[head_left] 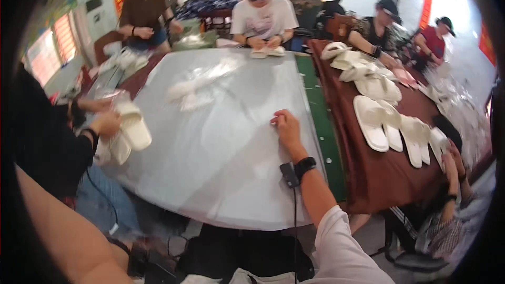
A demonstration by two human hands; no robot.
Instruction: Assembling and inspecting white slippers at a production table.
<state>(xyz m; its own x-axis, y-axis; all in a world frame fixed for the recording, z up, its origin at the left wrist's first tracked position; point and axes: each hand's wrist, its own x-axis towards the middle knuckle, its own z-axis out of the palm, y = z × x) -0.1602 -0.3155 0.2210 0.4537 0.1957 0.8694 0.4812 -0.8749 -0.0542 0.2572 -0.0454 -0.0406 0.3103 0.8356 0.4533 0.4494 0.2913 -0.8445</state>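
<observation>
My right hand (287, 128) is over the right half of a table with a pale grey cover (210, 142). Its fingers are loosely bent and a little apart, and nothing shows in them. A dark watch (304, 168) and a small black box on a cable (289, 174) sit at that wrist. A bare arm (68, 231), seemingly my left, crosses the lower left corner; its hand is out of the picture. Clear plastic bags (202, 84) lie in a loose heap on the far left part of the cover.
To the left, a person in black holds cream slippers (134, 126). Another across the table handles slippers (267, 51). More cream slippers (371, 123) line a brown-covered table (363, 179) at right, with people working there. A green strip (321, 121) runs between the tables.
</observation>
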